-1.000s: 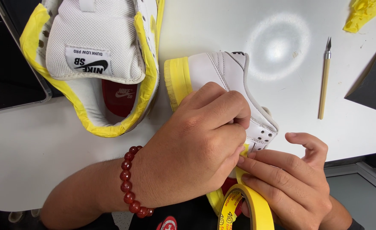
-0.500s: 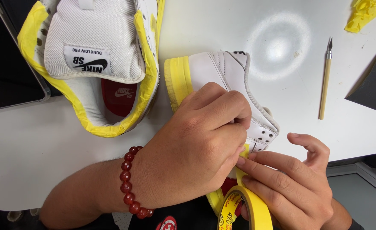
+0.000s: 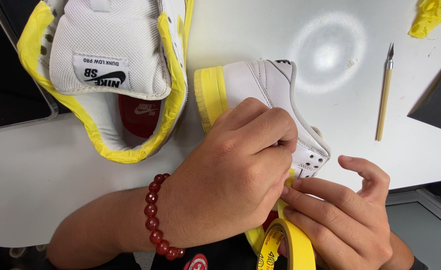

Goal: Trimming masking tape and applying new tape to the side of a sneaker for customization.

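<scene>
My left hand (image 3: 230, 175) is curled shut, fingertips pinching a strip of yellow masking tape (image 3: 289, 179) against the side of the white leather sneaker (image 3: 265, 92) — the shoe lies at twelve o'clock from my knuckles. My right hand (image 3: 340, 215), at four o'clock, presses thumb and forefinger together on the same strip, the yellow tape roll (image 3: 288, 245) hanging beneath. At one o'clock lies a wooden-handled craft knife (image 3: 384, 95) — at ten, a second sneaker (image 3: 110, 75) edged in yellow tape.

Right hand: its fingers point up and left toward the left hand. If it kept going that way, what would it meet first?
The right hand already has its fingertips at the left hand, pinching yellow masking tape. Pushing on, it would likely meet the left fingers, then the white sneaker; depth is unclear.
</scene>
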